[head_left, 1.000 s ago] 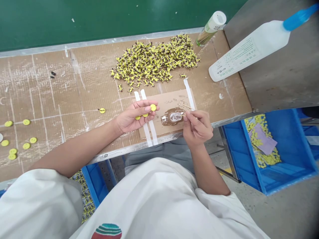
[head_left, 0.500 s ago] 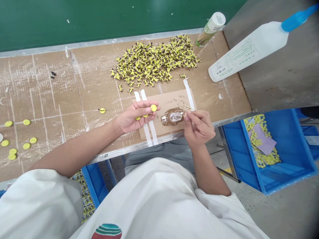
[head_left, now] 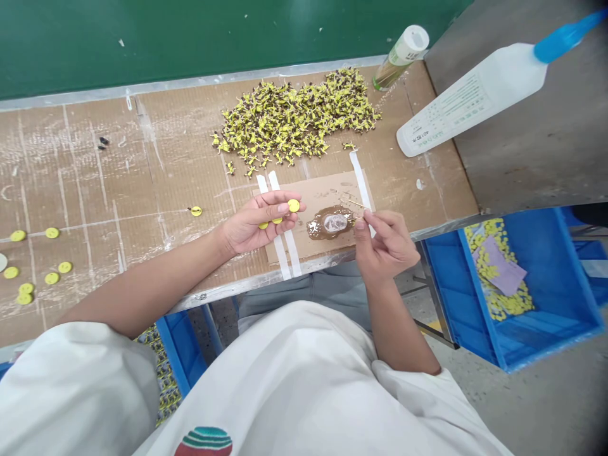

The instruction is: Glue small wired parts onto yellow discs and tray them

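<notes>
My left hand [head_left: 261,221] pinches a small yellow disc [head_left: 293,205] between thumb and forefinger. More yellow discs [head_left: 277,220] sit in its curled fingers. My right hand [head_left: 386,246] is closed in a pinch on a thin toothpick [head_left: 356,216], most of it hidden by the fingers. Just left of that hand, a puddle of clear glue [head_left: 336,222] lies on a cardboard piece [head_left: 311,190] taped to the bench. Another toothpick [head_left: 355,202] lies behind the puddle.
Behind the hands is a heap of small yellow-and-black figures [head_left: 294,117]. A toothpick jar [head_left: 401,57] and a large white glue bottle [head_left: 475,98] stand at back right. Loose yellow discs [head_left: 52,278] lie left. A blue bin [head_left: 546,316] stands below the bench at right.
My right hand has drawn slightly to the right, away from the glue puddle, with the toothpick. My left hand has barely moved and still holds its discs.
</notes>
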Motion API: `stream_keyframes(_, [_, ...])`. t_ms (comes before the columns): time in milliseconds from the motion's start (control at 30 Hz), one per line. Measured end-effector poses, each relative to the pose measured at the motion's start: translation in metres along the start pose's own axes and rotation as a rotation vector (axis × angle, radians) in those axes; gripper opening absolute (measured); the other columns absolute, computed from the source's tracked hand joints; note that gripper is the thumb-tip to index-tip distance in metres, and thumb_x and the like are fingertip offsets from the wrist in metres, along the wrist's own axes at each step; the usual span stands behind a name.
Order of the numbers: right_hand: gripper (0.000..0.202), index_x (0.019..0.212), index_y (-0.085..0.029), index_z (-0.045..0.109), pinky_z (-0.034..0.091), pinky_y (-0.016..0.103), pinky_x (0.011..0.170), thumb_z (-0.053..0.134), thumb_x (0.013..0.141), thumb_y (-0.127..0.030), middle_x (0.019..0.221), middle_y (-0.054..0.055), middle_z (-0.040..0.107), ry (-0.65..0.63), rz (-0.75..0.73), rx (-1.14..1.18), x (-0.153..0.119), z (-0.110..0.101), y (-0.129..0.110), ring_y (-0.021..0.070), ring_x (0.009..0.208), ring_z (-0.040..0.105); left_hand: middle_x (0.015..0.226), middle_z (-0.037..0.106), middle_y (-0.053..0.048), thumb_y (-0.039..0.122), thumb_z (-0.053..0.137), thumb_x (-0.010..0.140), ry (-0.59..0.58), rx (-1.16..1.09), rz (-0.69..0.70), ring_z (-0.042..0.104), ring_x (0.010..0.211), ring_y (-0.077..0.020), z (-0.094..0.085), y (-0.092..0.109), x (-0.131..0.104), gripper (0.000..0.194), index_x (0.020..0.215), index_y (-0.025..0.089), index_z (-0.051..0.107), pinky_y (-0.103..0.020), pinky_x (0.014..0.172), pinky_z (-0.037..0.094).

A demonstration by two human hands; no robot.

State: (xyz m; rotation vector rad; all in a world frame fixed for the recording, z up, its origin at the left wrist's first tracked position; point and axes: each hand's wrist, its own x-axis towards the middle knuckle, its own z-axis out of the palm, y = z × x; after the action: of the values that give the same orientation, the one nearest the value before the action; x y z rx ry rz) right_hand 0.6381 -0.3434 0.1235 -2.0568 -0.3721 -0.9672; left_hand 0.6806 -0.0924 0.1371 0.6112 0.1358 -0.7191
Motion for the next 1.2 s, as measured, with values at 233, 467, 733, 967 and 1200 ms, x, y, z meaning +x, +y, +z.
stream_keyframes(233, [0.021,0.104,-0.026,0.078,0.063,0.035,0.083,0.082,0.084,-0.020,0.097,0.002,0.075,0.184,0.362,0.300,0.020,0.014,-0.045,0.0181,0.086,0.073,0.095,0.078,-0.008,0.014,0.081,0.078,-0.022,0.031,-0.008,0.075,0.075,-0.0106,0.000,-0.002,-0.001,0.019,0.096,0.013,0.078,-0.015,0.069,0.059])
stream_keyframes(467, [0.017,0.105,-0.025,0.077,0.065,0.037,0.084,0.079,0.088,-0.023,0.100,0.002,0.075,-0.015,0.378,0.412,0.032,0.040,-0.070,0.0196,0.090,0.074,0.092,0.078,-0.009,0.017,0.081,0.080,-0.052,0.031,-0.026,0.075,0.075,-0.0117,0.004,-0.002,-0.002,0.019,0.097,0.011,0.078,-0.017,0.071,0.061])
stream_keyframes(733, [0.015,0.103,-0.022,0.077,0.065,0.034,0.080,0.078,0.089,-0.025,0.099,0.004,0.075,-0.076,0.381,0.411,0.030,0.049,-0.073,0.0182,0.089,0.073,0.094,0.078,-0.008,0.019,0.077,0.085,-0.065,0.057,-0.053,0.074,0.076,-0.0099,0.002,-0.002,-0.001,0.018,0.101,0.010,0.078,-0.016,0.072,0.060])
stream_keyframes(967, [0.015,0.104,-0.024,0.077,0.064,0.034,0.080,0.078,0.088,-0.022,0.099,0.004,0.075,-0.099,0.337,0.360,0.029,0.048,-0.071,0.0184,0.090,0.073,0.089,0.078,-0.007,0.017,0.076,0.086,-0.063,0.045,-0.061,0.075,0.075,-0.0101,0.003,-0.002,-0.001,0.014,0.097,0.009,0.078,-0.016,0.071,0.061])
stream_keyframes(1200, [0.014,0.103,-0.024,0.076,0.065,0.036,0.080,0.077,0.090,-0.026,0.100,0.004,0.075,-0.122,0.293,0.295,0.028,0.047,-0.068,0.0199,0.091,0.073,0.085,0.078,-0.008,0.017,0.075,0.087,-0.038,0.053,-0.072,0.075,0.074,-0.0107,0.002,-0.001,-0.001,0.012,0.096,0.008,0.077,-0.016,0.071,0.061])
